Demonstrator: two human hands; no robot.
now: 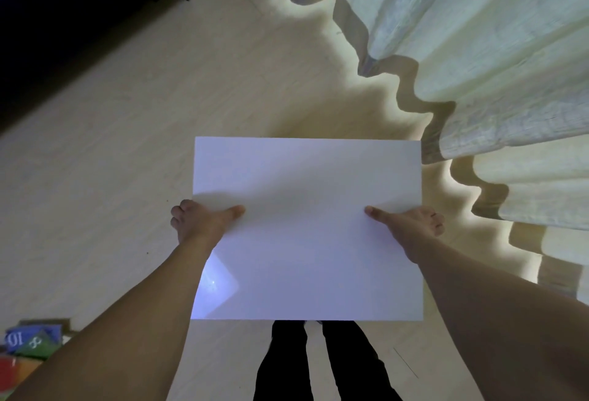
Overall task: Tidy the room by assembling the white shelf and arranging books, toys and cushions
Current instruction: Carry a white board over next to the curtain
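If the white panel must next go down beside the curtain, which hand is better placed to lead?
Probably the right hand. It grips the white panel's edge on the curtain side, while the left hand grips the opposite edge, toward the open floor.

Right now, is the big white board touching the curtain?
Cannot tell. In the head view the white board's right corner meets the curtain's hem, but no gap or contact shows plainly.
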